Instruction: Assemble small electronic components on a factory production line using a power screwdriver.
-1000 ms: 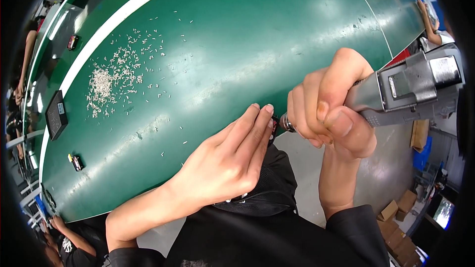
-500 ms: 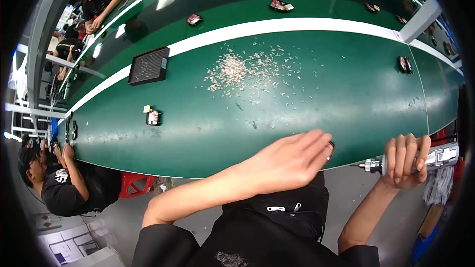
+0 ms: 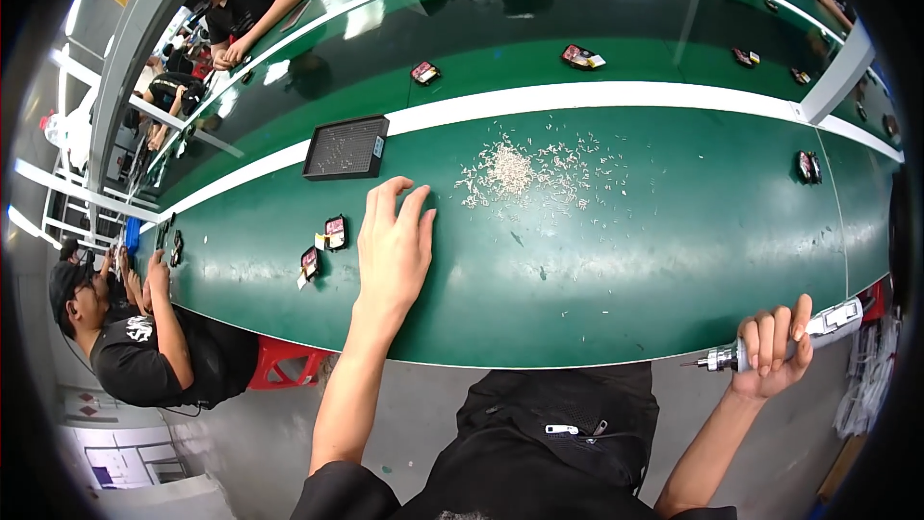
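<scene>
My left hand point(image 3: 395, 246) is over the left half of the green work table, its fingers spread and nothing in them. Just left of it, two small black parts with red and yellow patches, one point(image 3: 335, 232) and a second point(image 3: 309, 264), lie close together. At the front right edge, my right hand point(image 3: 772, 351) is closed round the grey body of an electric screwdriver point(image 3: 835, 322). The tool lies sideways with its bit pointing left. Loose small pale pieces, screw-like but too small to name surely, form a pile point(image 3: 510, 171) right of my left hand.
A black tray point(image 3: 345, 162) with small bits in it stands at the back left. Another small black part point(image 3: 808, 168) is at the right. Past the white rail point(image 3: 597, 96), a belt carries several similar parts. Other people work at the left; a grey post point(image 3: 835, 77) stands far right.
My left hand has swung left from beside the screwdriver and opened. The dark thing at its fingertips is gone from it; a second black part now lies at the left. The view has shifted.
</scene>
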